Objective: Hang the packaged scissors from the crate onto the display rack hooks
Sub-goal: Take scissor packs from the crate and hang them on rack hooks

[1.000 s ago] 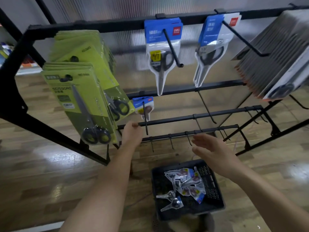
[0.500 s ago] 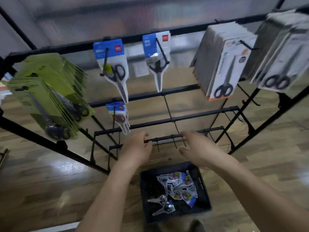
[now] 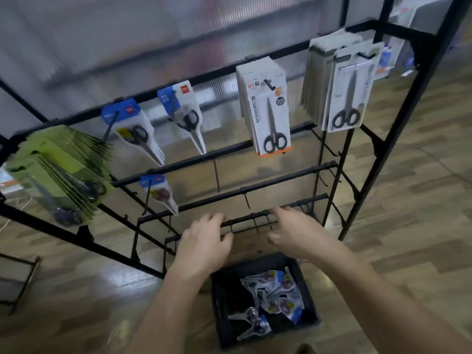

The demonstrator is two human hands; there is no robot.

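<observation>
A black crate (image 3: 222, 312) stands on the floor below me with several clear-and-blue scissors packs (image 3: 277, 290) heaped inside. In front stands the black display rack (image 3: 255, 190). One small blue-topped scissors pack (image 3: 159, 194) hangs on a second-row hook. My left hand (image 3: 204, 242) and my right hand (image 3: 293, 232) hover side by side over the lowest rail, above the crate, fingers loosely bent and holding nothing.
Green scissors packs (image 3: 61, 167) fill the hooks at left. Two blue-headed packs (image 3: 135, 131) hang at top middle, white packs (image 3: 270, 108) and grey packs (image 3: 344, 85) at top right. Bare hooks (image 3: 217, 178) stick out of the lower rails. Wooden floor surrounds the rack.
My view has swung right and down along the rack. My left hand left the hook with the small blue pack and dropped beside the right hand above the crate.
</observation>
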